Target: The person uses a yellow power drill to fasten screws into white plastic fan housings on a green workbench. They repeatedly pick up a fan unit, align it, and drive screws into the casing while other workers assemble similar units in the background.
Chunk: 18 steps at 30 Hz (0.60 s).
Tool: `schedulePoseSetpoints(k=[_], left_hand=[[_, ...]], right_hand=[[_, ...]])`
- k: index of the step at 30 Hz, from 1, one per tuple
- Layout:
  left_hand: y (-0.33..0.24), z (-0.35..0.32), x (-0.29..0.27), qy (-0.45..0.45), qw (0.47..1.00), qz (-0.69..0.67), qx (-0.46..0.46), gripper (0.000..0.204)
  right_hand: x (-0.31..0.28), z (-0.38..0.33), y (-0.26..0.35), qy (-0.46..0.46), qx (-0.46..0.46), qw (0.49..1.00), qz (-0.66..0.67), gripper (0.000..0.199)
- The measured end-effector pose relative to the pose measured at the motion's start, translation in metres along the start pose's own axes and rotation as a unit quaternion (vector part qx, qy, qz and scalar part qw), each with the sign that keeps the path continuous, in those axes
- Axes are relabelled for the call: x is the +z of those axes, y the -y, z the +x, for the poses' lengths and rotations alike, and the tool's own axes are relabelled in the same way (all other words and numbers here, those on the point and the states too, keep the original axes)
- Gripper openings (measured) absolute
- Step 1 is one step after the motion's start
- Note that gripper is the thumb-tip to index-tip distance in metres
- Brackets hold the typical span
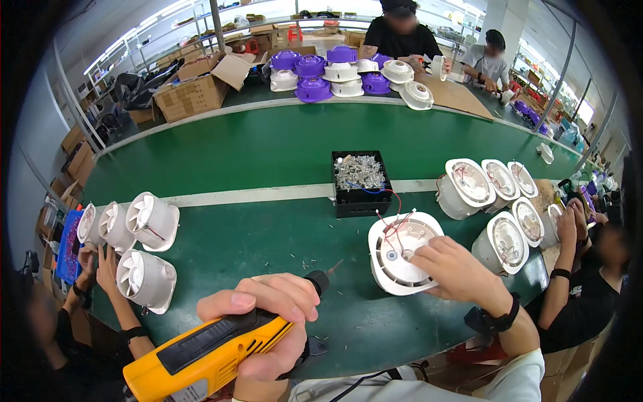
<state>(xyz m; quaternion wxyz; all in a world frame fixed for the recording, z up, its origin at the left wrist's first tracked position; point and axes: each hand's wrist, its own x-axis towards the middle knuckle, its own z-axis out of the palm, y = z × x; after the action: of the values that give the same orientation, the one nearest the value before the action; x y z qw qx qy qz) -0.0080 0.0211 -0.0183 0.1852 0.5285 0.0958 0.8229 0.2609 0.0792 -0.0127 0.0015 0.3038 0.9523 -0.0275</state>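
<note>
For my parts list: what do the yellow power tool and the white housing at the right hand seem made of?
Yellow power tool: probably hard plastic, satin, judging by moulded vent slots. White housing: likely rigid plastic, smooth, with moulded ring slots.

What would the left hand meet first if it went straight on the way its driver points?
Probably the left rim of the white housing at the right hand; depth is unclear, so the yellow driver could pass above it.
</note>
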Motion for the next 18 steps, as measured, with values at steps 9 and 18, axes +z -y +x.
schedulePoseSetpoints(k=[9,18], left_hand=[[0.000,-0.005,-0.009,-0.019,0.998,-0.043,-0.051,0.059],[0.003,-0.004,-0.010,-0.030,0.999,-0.029,-0.008,0.062]], right_hand=[[-0.002,-0.004,-0.009,-0.049,0.028,0.998,0.038,0.064],[-0.002,-0.044,0.001,-0.118,0.211,0.969,-0.052,0.060]])
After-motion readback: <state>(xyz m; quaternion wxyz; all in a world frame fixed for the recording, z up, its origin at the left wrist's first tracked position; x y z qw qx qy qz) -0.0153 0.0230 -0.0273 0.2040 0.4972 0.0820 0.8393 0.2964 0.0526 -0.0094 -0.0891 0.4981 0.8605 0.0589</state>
